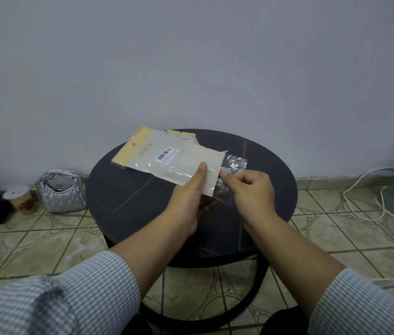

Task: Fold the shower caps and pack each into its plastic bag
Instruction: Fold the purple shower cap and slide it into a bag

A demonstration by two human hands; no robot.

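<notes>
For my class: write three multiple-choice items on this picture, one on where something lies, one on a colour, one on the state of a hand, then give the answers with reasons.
1. Where is the silver handbag?
A. on the table
B. on the floor left of the table
C. in the right hand

2. What colour is the header strip of the bag being held?
A. yellow
B. red
C. green

3. What is the left hand doing?
A. lying flat on the table
B. hanging idle
C. holding the bag, thumb on top

Answers: 1 B, it sits on the tiles beside the round table. 2 A, the strip is pale yellow. 3 C, the thumb presses the bag's near end while the right hand pinches the shower cap at its mouth.
</notes>
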